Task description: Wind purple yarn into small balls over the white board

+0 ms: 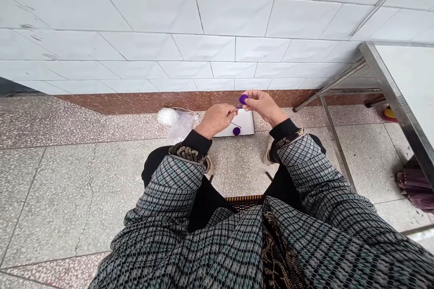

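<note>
Raised over the floor, my right hand [263,106] pinches a small round purple piece [243,99] that looks like yarn work. Close beside it my left hand [219,118] is closed, its fingertips on a purple strand [239,108] that runs to the piece. Whether a thin tool is also in these fingers I cannot tell. Below both hands, a white board or shallow tray [249,123] with a dark edge lies on the floor. On it rests a second purple disc [236,131], with a thin dark line leading up from it.
White yarn [167,117] in a clear plastic bag [181,127] sits left of the tray. A tiled wall [217,13] rises ahead. A metal-framed table [383,72] stands at the right, with dark purple cloth [415,187] near it. My shoes flank the tray.
</note>
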Available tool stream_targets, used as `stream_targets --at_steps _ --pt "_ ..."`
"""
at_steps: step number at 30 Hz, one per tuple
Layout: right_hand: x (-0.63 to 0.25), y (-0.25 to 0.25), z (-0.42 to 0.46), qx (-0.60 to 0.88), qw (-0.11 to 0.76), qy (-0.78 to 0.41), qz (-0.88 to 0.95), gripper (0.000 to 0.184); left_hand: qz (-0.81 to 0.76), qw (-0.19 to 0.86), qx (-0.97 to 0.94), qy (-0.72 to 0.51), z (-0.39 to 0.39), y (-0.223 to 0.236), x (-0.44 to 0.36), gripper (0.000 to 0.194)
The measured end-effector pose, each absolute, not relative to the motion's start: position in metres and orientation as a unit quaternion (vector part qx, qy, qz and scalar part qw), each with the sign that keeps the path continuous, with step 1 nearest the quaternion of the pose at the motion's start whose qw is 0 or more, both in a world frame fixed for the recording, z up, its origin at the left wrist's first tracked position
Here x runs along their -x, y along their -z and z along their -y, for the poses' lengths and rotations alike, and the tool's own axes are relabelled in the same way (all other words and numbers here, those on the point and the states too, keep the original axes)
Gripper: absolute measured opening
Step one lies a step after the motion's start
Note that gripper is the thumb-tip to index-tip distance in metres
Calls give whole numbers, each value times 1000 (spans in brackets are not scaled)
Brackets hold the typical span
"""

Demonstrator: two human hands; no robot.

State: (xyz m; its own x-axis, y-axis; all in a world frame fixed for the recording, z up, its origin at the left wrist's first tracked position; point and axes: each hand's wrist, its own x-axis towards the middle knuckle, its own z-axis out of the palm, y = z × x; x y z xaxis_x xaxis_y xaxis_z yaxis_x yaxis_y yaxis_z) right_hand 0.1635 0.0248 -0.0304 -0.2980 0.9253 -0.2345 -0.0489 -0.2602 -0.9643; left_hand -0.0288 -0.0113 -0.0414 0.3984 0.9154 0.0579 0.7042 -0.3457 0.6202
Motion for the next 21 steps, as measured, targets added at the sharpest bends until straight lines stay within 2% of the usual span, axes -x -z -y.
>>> stream_targets --at_steps 5,10,13,16,19,21 --pt "-158 41 -25 532 314 -527 584 21 -446 257 -826 -230 15 35 28 22" --pt "-157 34 -14 449 222 -620 604 18 -495 224 -789 -287 9 34 34 22" --pt "-159 26 -11 400 251 -680 561 16 -532 233 -763 -284 4 39 37 21" --pt "-160 24 -14 387 324 -706 496 16 -520 281 -765 -254 4 45 32 21" --pt "-159 30 -22 424 395 -669 465 14 -462 323 -797 -218 10 45 22 20" --pt "-160 35 -25 484 391 -605 497 16 -429 329 -816 -205 13 43 17 20"
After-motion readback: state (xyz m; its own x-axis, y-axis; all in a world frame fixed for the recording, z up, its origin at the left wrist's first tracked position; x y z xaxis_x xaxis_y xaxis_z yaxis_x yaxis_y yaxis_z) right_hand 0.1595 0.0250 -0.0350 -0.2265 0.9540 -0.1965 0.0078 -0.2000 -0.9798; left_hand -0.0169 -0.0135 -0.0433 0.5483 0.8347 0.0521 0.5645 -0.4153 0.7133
